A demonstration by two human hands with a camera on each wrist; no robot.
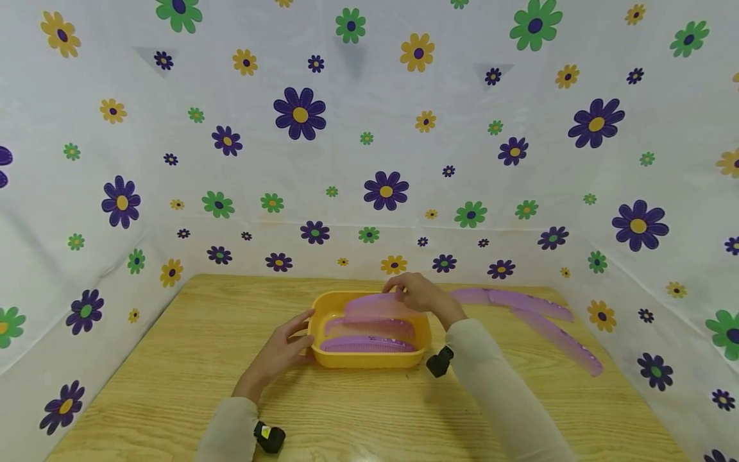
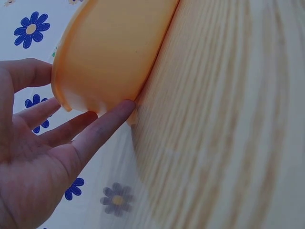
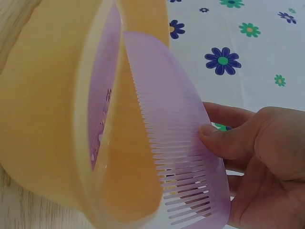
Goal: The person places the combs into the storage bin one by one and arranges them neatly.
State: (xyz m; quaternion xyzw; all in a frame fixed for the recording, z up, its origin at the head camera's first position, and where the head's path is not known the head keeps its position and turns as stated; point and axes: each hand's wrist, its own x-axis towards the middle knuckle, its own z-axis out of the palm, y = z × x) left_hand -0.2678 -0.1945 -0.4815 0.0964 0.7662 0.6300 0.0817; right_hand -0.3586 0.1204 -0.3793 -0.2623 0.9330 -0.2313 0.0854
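A yellow plastic tub (image 1: 369,362) sits on the table with purple combs in it. One comb (image 1: 375,346) lies along its near side, and another comb (image 1: 340,326) is behind that one. My right hand (image 1: 423,294) pinches a translucent purple comb (image 3: 167,100) by its spine between thumb and fingers, over the far part of the tub, teeth toward the near side. At the tub's left end, my left hand (image 2: 43,148) rests spread, nearly straight fingers against the outer wall (image 2: 114,52). Part of the right hand's fingers is hidden behind the held comb.
Right of the tub, several purple combs lie on the wooden table (image 1: 369,410): one comb (image 1: 557,340) slants toward the front, another comb (image 1: 531,303) lies farther back, partly overlapping a third comb (image 1: 470,295). A white flower-print sheet (image 1: 369,154) encloses the back and sides.
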